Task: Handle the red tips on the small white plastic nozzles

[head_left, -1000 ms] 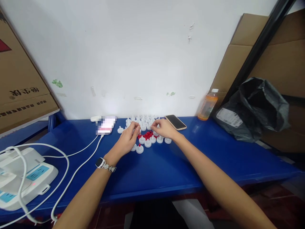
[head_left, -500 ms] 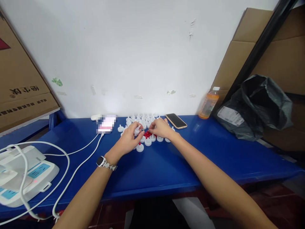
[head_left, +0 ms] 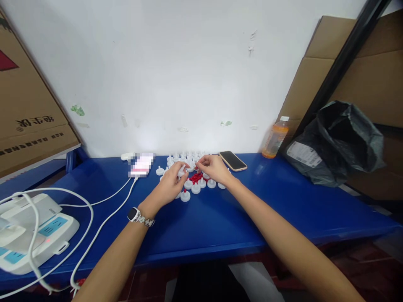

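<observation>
My left hand [head_left: 171,183] is closed around a white nozzle cap [head_left: 181,172], its thin spout pointing up between thumb and fingers. Just to the right, my right hand [head_left: 216,168] pinches with thumb and forefinger what looks like a small red tip cap, mostly hidden by the fingertips. Below the hands lies a pile of small red tip caps [head_left: 196,178]. Around it stand several white nozzle caps [head_left: 195,188], spouts up, reaching back to the wall. One nearer nozzle cap [head_left: 185,196] has a red tip on its spout.
A phone [head_left: 233,160] lies right of the caps, and a charging device [head_left: 141,164] lies left. White cables run to a power strip [head_left: 53,233]. An orange drink bottle [head_left: 276,137] and a dark plastic bag [head_left: 333,144] stand at the right, cardboard [head_left: 34,96] at the left.
My right hand has lifted from the red pile and come up and slightly back, fingertips pinched. The left hand holds the white nozzle cap in about the same place.
</observation>
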The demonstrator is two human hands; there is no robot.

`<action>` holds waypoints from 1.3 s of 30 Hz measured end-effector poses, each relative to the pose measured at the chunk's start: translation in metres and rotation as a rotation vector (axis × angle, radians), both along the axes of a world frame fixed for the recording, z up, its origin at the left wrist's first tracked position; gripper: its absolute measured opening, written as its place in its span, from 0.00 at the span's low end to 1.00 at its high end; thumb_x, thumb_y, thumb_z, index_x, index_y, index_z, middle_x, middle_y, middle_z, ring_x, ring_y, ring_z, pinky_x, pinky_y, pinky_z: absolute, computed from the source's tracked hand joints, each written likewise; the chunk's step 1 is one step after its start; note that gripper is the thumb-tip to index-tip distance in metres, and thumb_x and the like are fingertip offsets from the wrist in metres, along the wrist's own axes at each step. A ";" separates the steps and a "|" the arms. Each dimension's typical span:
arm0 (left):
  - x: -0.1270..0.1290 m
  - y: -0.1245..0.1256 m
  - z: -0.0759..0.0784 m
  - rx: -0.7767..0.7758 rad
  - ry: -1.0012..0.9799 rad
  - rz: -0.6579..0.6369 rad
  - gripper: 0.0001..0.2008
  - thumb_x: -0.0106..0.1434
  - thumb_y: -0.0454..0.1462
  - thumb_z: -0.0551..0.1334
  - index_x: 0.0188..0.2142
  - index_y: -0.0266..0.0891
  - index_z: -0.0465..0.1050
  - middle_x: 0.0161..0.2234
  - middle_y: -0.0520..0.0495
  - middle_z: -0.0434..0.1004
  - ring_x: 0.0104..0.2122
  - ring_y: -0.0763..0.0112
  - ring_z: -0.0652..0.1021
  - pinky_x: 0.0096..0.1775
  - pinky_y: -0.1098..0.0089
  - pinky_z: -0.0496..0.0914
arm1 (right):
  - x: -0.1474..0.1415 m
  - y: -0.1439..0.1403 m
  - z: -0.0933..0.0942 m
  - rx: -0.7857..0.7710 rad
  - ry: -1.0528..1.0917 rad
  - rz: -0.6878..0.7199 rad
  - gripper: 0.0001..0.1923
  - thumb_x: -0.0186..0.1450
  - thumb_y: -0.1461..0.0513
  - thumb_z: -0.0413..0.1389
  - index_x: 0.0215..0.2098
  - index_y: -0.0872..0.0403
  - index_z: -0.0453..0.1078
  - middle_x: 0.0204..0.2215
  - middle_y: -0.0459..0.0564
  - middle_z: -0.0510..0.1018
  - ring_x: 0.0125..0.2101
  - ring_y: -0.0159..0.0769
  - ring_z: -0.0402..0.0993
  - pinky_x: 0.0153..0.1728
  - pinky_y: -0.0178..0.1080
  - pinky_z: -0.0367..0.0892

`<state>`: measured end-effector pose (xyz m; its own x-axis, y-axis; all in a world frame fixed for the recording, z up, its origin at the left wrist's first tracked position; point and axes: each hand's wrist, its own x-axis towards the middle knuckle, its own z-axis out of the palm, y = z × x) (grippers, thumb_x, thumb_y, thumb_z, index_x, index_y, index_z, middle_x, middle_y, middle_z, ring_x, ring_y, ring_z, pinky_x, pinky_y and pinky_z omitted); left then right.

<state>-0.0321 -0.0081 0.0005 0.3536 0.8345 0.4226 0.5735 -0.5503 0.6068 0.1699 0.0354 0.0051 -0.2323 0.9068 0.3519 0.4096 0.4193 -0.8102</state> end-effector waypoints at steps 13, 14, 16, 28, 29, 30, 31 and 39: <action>0.001 -0.002 0.005 -0.027 -0.037 -0.043 0.21 0.70 0.48 0.54 0.59 0.44 0.66 0.44 0.47 0.76 0.26 0.74 0.72 0.33 0.70 0.68 | -0.007 0.007 -0.015 0.066 0.316 0.004 0.17 0.61 0.48 0.60 0.31 0.55 0.71 0.22 0.45 0.75 0.22 0.31 0.71 0.26 0.34 0.66; 0.001 -0.003 0.005 -0.045 -0.035 -0.040 0.22 0.71 0.48 0.54 0.59 0.43 0.65 0.39 0.48 0.77 0.24 0.74 0.71 0.32 0.70 0.67 | -0.008 0.006 -0.014 0.069 0.326 -0.010 0.18 0.61 0.48 0.60 0.30 0.55 0.71 0.21 0.45 0.74 0.22 0.31 0.69 0.26 0.34 0.65; 0.001 -0.005 0.006 -0.074 -0.028 -0.032 0.22 0.71 0.49 0.52 0.59 0.42 0.64 0.29 0.52 0.74 0.23 0.73 0.71 0.30 0.71 0.66 | -0.010 0.003 -0.012 0.053 0.370 -0.010 0.20 0.61 0.47 0.60 0.29 0.56 0.72 0.20 0.44 0.73 0.21 0.29 0.67 0.23 0.33 0.62; 0.001 -0.007 0.004 -0.091 -0.015 -0.013 0.21 0.71 0.50 0.51 0.55 0.41 0.62 0.22 0.57 0.64 0.21 0.72 0.69 0.27 0.71 0.60 | -0.021 -0.010 -0.007 -0.035 0.515 0.074 0.20 0.58 0.47 0.63 0.32 0.56 0.75 0.19 0.44 0.73 0.17 0.29 0.65 0.19 0.34 0.61; 0.001 -0.007 0.004 -0.093 -0.014 -0.012 0.21 0.71 0.50 0.51 0.55 0.41 0.62 0.22 0.56 0.64 0.21 0.72 0.69 0.27 0.71 0.60 | -0.022 -0.011 -0.007 -0.024 0.504 0.081 0.20 0.59 0.47 0.62 0.33 0.56 0.76 0.20 0.44 0.73 0.17 0.29 0.65 0.20 0.35 0.61; 0.002 -0.007 0.005 -0.096 -0.016 -0.013 0.21 0.71 0.50 0.51 0.55 0.41 0.62 0.23 0.56 0.65 0.22 0.71 0.69 0.27 0.71 0.61 | -0.023 -0.012 -0.007 -0.015 0.497 0.094 0.20 0.60 0.47 0.61 0.34 0.56 0.76 0.21 0.44 0.73 0.18 0.28 0.65 0.21 0.34 0.62; 0.002 -0.008 0.005 -0.097 -0.019 -0.016 0.21 0.71 0.50 0.51 0.55 0.40 0.62 0.23 0.56 0.66 0.22 0.71 0.69 0.27 0.71 0.61 | -0.024 -0.013 -0.006 -0.011 0.497 0.113 0.20 0.61 0.47 0.60 0.36 0.56 0.77 0.22 0.44 0.73 0.19 0.28 0.65 0.22 0.34 0.62; 0.003 -0.007 0.003 -0.094 -0.049 -0.064 0.19 0.71 0.50 0.51 0.53 0.40 0.63 0.31 0.51 0.74 0.24 0.72 0.71 0.28 0.71 0.62 | -0.032 -0.021 -0.004 -0.113 0.677 0.237 0.21 0.55 0.48 0.67 0.34 0.52 0.68 0.22 0.44 0.78 0.20 0.31 0.72 0.25 0.36 0.69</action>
